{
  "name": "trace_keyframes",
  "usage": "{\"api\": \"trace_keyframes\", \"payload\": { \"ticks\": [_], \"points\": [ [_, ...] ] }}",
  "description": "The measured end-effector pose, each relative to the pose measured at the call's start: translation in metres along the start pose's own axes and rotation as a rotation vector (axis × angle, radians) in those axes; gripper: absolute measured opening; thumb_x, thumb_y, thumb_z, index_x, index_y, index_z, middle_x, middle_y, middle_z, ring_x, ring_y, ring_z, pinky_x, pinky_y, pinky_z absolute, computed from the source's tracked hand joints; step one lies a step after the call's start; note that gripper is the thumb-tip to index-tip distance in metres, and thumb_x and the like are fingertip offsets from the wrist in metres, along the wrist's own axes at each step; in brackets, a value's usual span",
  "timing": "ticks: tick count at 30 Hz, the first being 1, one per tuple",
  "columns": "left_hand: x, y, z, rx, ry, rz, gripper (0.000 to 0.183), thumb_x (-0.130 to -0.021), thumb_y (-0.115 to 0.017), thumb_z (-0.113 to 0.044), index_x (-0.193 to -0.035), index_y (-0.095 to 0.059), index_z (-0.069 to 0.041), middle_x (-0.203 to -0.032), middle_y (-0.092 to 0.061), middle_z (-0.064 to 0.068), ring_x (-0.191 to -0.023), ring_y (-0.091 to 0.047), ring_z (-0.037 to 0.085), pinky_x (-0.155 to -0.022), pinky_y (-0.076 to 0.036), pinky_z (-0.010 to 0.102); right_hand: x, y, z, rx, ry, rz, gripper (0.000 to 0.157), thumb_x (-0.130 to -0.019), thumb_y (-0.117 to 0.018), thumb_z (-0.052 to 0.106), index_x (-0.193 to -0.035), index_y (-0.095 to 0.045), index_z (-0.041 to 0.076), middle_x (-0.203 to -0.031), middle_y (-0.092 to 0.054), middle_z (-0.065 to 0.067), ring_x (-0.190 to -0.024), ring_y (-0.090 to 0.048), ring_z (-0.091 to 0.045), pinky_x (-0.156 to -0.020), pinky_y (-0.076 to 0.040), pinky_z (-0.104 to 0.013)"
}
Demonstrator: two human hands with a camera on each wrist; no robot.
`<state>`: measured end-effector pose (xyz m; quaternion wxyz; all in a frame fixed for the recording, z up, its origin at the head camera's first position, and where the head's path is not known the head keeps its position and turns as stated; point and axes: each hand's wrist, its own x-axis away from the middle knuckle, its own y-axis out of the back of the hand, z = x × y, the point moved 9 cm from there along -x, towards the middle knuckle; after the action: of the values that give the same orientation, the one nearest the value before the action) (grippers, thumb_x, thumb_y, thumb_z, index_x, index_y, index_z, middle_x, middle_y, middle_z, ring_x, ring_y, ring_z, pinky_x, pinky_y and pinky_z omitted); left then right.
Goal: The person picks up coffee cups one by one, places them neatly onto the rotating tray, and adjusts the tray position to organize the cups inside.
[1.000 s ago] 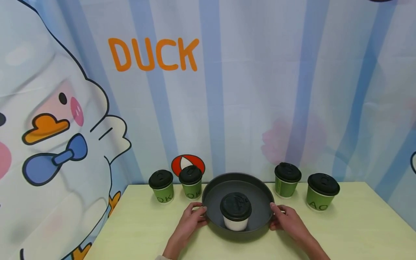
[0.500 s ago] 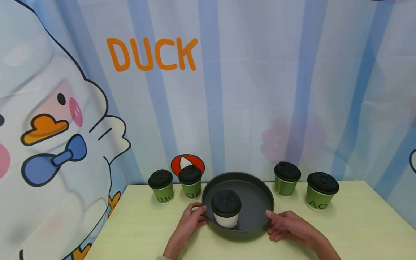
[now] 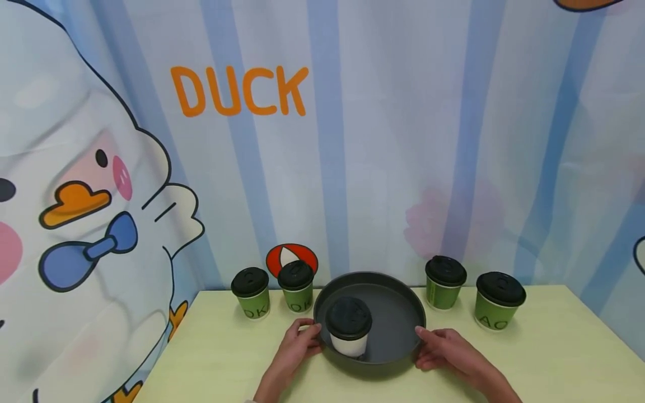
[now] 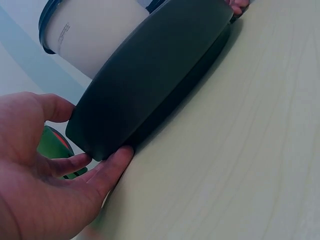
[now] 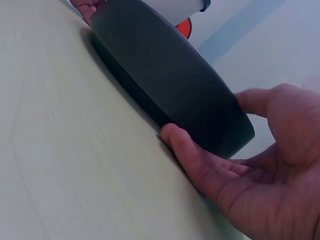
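A round dark grey pan (image 3: 395, 330) is held between my two hands low in the head view. My left hand (image 3: 294, 350) grips its left side, thumb at the rim and fingers under the bottom edge, as the left wrist view shows. On the opposite side my right hand (image 3: 450, 352) pinches the pan the same way, with fingers (image 5: 182, 145) beneath it. Inside the pan, left of its middle, stands a white paper cup (image 3: 349, 345) with a black lid (image 3: 349, 318). Part of the cup's base is hidden by the near wall.
Two green cups with black lids, a left one (image 3: 253, 305) and a nearer one (image 3: 299, 296), stand left of the pan. Two more, a narrower cup (image 3: 443, 294) and a wider cup (image 3: 496, 312), stand to the right. A printed curtain (image 3: 383, 140) hangs behind the pale table (image 3: 227, 358).
The white cup has shifted left inside the pan, then stayed there. My right hand has moved slightly nearer along the rim. The left hand keeps its grip.
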<state>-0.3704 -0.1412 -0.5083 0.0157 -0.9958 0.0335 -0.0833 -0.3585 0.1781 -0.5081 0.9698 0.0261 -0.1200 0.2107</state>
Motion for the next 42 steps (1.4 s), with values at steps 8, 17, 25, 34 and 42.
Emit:
{"api": "trace_keyframes", "payload": {
  "ticks": [8, 17, 25, 34, 42],
  "points": [
    [-0.003, 0.002, 0.002, -0.013, 0.015, -0.011, 0.051, -0.103, -0.06, -0.025, -0.139, -0.043, 0.006, -0.115, -0.062, 0.016, -0.095, -0.063, 0.019, -0.088, -0.058, 0.039, 0.005, -0.006, -0.004, 0.053, -0.057, 0.115, 0.057, -0.108, -0.052, 0.048, -0.103, -0.068, -0.007, -0.091, -0.073, -0.012, -0.076, -0.072, -0.016, -0.072, -0.061, -0.03],
    [-0.003, 0.001, 0.001, -0.014, 0.024, -0.012, 0.05, -0.103, -0.061, -0.024, -0.138, -0.042, 0.006, -0.116, -0.063, 0.017, -0.095, -0.064, 0.019, -0.089, -0.058, 0.04, -0.002, 0.005, 0.003, 0.011, 0.038, -0.126, 0.069, -0.11, -0.047, 0.046, -0.125, -0.047, -0.022, -0.09, -0.068, -0.011, -0.079, -0.07, -0.017, -0.076, -0.061, -0.033],
    [-0.001, 0.0, 0.003, -0.005, 0.021, -0.005, 0.048, -0.103, -0.06, -0.023, -0.136, -0.043, 0.006, -0.112, -0.064, 0.015, -0.093, -0.064, 0.017, -0.087, -0.058, 0.038, 0.003, -0.003, -0.002, 0.019, -0.021, 0.027, 0.052, -0.109, -0.051, 0.041, -0.109, -0.063, -0.009, -0.089, -0.071, -0.011, -0.077, -0.072, -0.017, -0.074, -0.061, -0.031],
    [-0.002, 0.0, 0.002, -0.013, 0.015, -0.002, 0.047, -0.103, -0.06, -0.025, -0.136, -0.043, 0.006, -0.111, -0.064, 0.015, -0.092, -0.064, 0.016, -0.087, -0.057, 0.038, 0.001, 0.003, 0.0, 0.027, -0.022, -0.023, 0.063, -0.109, -0.05, 0.046, -0.12, -0.056, -0.015, -0.096, -0.07, -0.012, -0.083, -0.071, -0.019, -0.078, -0.06, -0.032],
    [-0.002, 0.0, 0.002, -0.021, 0.037, -0.008, 0.05, -0.104, -0.06, -0.027, -0.137, -0.043, 0.006, -0.114, -0.063, 0.016, -0.095, -0.064, 0.018, -0.087, -0.058, 0.038, -0.001, 0.003, 0.002, 0.008, 0.039, -0.061, 0.055, -0.111, -0.049, 0.037, -0.119, -0.053, -0.017, -0.088, -0.07, -0.01, -0.078, -0.07, -0.017, -0.075, -0.06, -0.031]
  ]
}}
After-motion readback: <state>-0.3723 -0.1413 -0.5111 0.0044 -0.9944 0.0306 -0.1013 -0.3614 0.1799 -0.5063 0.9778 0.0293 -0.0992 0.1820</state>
